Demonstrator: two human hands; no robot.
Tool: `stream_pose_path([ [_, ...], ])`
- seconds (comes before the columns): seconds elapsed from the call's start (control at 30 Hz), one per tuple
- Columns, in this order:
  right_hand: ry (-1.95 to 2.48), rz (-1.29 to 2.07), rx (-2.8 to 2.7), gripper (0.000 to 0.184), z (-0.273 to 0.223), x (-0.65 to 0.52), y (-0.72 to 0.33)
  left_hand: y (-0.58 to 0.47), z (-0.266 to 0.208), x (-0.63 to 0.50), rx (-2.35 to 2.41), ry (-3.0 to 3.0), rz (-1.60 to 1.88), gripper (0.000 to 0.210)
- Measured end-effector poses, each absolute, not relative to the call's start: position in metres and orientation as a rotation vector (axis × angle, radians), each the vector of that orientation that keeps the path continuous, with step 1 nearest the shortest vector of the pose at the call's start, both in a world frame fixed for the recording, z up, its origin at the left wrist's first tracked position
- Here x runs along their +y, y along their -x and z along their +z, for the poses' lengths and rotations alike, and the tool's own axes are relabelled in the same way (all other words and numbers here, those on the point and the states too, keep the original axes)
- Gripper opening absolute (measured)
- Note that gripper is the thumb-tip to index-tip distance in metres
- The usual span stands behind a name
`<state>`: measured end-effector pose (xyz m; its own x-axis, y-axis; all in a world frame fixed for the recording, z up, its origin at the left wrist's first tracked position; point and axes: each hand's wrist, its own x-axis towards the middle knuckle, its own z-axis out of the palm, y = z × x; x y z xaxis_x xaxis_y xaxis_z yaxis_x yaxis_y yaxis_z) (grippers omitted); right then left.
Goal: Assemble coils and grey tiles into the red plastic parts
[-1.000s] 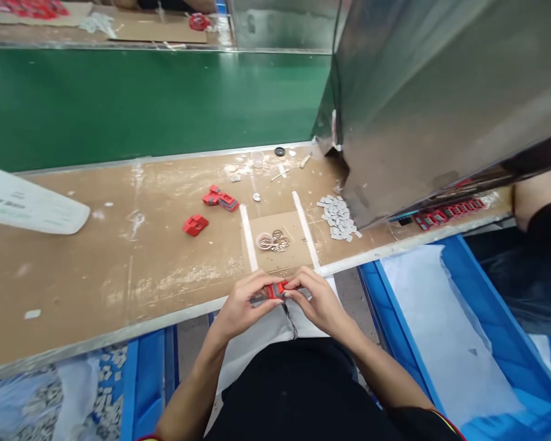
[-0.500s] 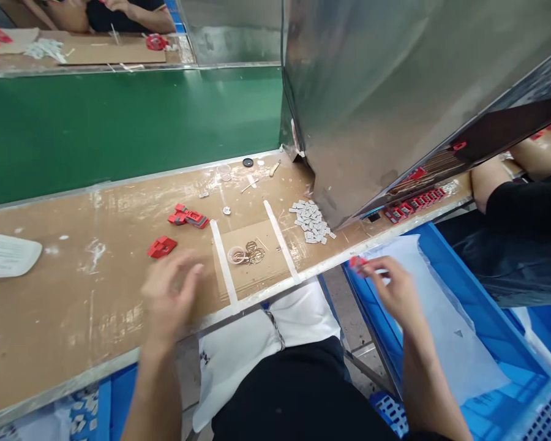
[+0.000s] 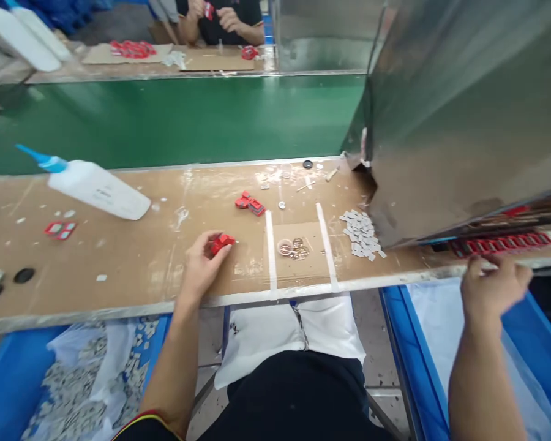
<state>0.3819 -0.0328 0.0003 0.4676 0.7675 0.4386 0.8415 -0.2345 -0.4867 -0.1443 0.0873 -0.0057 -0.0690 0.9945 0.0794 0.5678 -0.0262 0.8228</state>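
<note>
Found red block (image 3: 222,244) on or just above the desk (image 3: 133,275), left of centre; could not settle contact with the surface. Found left hand (image 3: 199,263) closed on it, with thumb in front and fingers curled behind. Judged sound to pinch squarely across opposite sides, lift straight up and keep pressure light and even, so as to avoid twisting or marking.

Noted right hand (image 3: 492,288) at the front edge of the desk, beside row of red blocks (image 3: 509,243), half-curled with a small gap between thumb and forefinger. Could not tell of anything held there, nor of contact with the row. Judged prudent to draw those fingers back low and clear, without brushing the neighbouring blocks or the lower edge of metal cover (image 3: 454,135).

Recorded more red blocks (image 3: 251,204) beyond the left hand, near a strip of white tape (image 3: 271,254). Recorded metal rings (image 3: 299,249) between this tape and a second strip, on cardboard (image 3: 310,275), with heap of grey tiles (image 3: 360,234) farther right. Advised keeping the left forearm off the small loose parts.

Recorded farther out bottle (image 3: 101,188) with blue nozzle, tilted, then green surface (image 3: 188,122) beyond the desk, and co-worker's hands (image 3: 229,19) on the far side. Observed blue crate (image 3: 0,373) of small grey pieces below, at left.
</note>
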Motion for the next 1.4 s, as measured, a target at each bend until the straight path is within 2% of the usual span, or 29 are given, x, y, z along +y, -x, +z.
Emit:
stream_pose_path([
  [0.03,2.144,-0.324,-1.122,0.026,-0.002,-0.040,-0.371,0.140,-0.006,0.080,1.634,-1.532,1.047,0.042],
  [0.1,2.300,-0.322,-0.971,0.025,-0.009,-0.053,-0.343,0.131,-0.007,0.067,1.500,-1.339,1.135,0.049],
  [0.3,1.988,0.226,-1.206,0.040,-0.027,-0.057,-0.240,0.101,-0.014,0.055,1.164,-0.870,1.210,0.050],
  [0.4,1.830,0.417,-1.365,0.032,-0.024,-0.037,-0.202,0.090,-0.018,0.055,1.038,-0.740,1.170,0.052],
  [0.53,1.670,0.520,-1.457,0.021,-0.013,-0.017,-0.172,0.083,-0.023,0.050,1.050,-0.804,1.165,0.050],
  [0.77,1.519,0.672,-1.493,0.016,-0.012,-0.009,-0.151,0.098,-0.026,0.046,0.963,-0.770,1.095,0.046],
  [1.03,1.525,0.778,-1.435,0.015,-0.018,-0.013,-0.155,0.089,-0.021,0.041,0.783,-0.485,1.263,0.061],
  [1.2,1.542,0.774,-1.449,0.015,-0.019,-0.012,-0.155,0.080,-0.026,0.040,0.723,-0.572,1.154,0.049],
  [1.4,1.570,0.775,-1.475,0.018,-0.023,-0.014,-0.157,0.079,-0.033,0.037,1.034,-1.016,1.078,0.039],
])
